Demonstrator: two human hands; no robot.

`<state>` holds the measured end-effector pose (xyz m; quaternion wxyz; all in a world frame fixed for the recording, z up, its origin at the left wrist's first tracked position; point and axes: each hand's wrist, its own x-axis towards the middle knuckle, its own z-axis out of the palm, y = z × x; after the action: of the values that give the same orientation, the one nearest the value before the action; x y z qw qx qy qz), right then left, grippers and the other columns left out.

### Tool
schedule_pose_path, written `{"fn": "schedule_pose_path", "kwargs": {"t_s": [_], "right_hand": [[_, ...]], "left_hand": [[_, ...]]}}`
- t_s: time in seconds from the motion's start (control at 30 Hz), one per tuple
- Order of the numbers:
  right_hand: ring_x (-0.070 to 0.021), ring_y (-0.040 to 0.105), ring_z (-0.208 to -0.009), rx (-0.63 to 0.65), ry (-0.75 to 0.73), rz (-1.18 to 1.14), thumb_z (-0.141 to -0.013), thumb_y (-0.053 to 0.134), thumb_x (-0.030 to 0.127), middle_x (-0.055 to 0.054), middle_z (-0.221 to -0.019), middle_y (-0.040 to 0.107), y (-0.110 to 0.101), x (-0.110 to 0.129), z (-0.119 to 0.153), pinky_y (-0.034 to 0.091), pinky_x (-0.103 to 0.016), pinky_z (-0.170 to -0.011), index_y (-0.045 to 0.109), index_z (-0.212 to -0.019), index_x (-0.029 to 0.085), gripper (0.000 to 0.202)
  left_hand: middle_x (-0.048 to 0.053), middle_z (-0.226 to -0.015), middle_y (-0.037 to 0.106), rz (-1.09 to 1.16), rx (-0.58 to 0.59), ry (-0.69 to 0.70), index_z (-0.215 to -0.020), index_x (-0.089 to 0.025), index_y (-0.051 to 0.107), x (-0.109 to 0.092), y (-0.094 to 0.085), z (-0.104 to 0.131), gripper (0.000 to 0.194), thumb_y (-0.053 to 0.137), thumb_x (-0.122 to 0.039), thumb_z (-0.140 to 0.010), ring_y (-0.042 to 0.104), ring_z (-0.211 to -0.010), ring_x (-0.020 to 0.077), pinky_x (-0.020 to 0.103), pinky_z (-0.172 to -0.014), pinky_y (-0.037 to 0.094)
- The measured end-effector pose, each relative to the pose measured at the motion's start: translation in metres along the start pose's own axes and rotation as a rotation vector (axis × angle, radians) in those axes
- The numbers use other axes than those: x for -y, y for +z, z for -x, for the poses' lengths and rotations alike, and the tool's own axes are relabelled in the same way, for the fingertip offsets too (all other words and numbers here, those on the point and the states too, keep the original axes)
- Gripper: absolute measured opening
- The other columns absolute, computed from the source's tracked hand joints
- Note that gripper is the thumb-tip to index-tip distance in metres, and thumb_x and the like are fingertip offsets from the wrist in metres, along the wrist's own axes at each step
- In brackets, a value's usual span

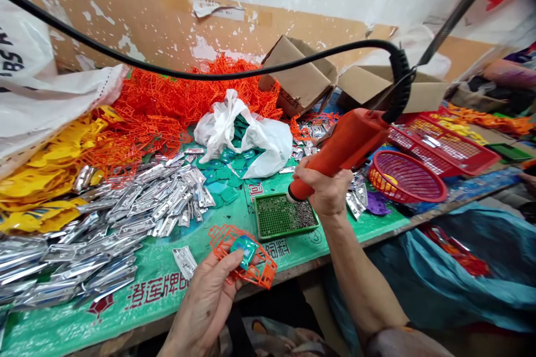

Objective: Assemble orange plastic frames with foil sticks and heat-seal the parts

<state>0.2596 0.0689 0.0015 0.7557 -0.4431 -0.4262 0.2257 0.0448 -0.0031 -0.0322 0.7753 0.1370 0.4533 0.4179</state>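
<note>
Across the green-covered worktop (377, 227) the backlog is plain: a huge tangled heap of orange frames (167, 100) at the back, and in front of it a wide spread of silver plates (125, 228), all loose, so plenty looks left to do. Over on the left lie stacked yellow sheets (46, 162), and mid-worktop a white bag (272, 139) spills flat teal pieces. Now the big orange driver (343, 148), hung from its cable: the right hand (329, 189) is wrapped around its body, fingers closed, nose pointing down at the far side of the green tray (272, 217), though whether it touches anything there is impossible to tell. Nearer the front edge, the left hand (209, 290) has one orange frame (266, 273) pinched between thumb and fingers, just in front of the tray. And look, a teal part (247, 248) lies against that frame under the thumb; those two are together, but whether anything fastens them can't be made out. One silver plate (185, 262) lies by itself beside the left hand. Smallest of all, little metal bits (305, 215), apparently screws, crowd the tray's right end, evidently a supply not yet used up.
</note>
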Motion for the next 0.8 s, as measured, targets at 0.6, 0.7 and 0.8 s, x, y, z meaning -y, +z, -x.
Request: {"fn": "schedule_pose_path", "kwargs": {"t_s": [0.6,0.7,0.8], "right_hand": [[-0.0143,0.055,-0.054,-0.027,0.023,-0.023,-0.06,0.077,0.018,0.002,-0.063,0.061,0.002,0.005,-0.005,0.046,-0.031,-0.056,0.064,-0.066,0.016,0.014],[-0.0146,0.055,-0.053,-0.018,0.03,-0.109,-0.06,0.074,0.016,0.002,-0.062,0.06,0.005,0.026,-0.004,0.046,-0.031,-0.055,0.061,-0.068,0.017,0.015],[-0.0149,0.055,-0.054,0.082,0.074,-0.225,-0.063,0.069,0.016,0.003,-0.064,0.058,0.01,0.056,0.007,0.048,-0.032,-0.058,0.062,-0.078,0.02,0.017]], "left_hand": [[0.008,-0.085,0.077,0.029,-0.038,0.004,-0.094,-0.011,0.072,0.001,0.001,-0.001,0.019,0.073,-0.005,-0.076,0.072,-0.066,0.0169,0.028,-0.062,0.063],[0.007,-0.086,0.077,0.057,-0.054,0.01,-0.092,-0.011,0.073,0.001,0.0,-0.003,0.02,0.076,-0.006,-0.073,0.072,-0.068,0.0172,0.028,-0.063,0.063],[0.005,-0.085,0.077,0.086,-0.026,-0.003,-0.091,-0.013,0.073,0.0,-0.001,-0.004,0.023,0.08,-0.01,-0.069,0.071,-0.067,0.0164,0.028,-0.063,0.063]]}}
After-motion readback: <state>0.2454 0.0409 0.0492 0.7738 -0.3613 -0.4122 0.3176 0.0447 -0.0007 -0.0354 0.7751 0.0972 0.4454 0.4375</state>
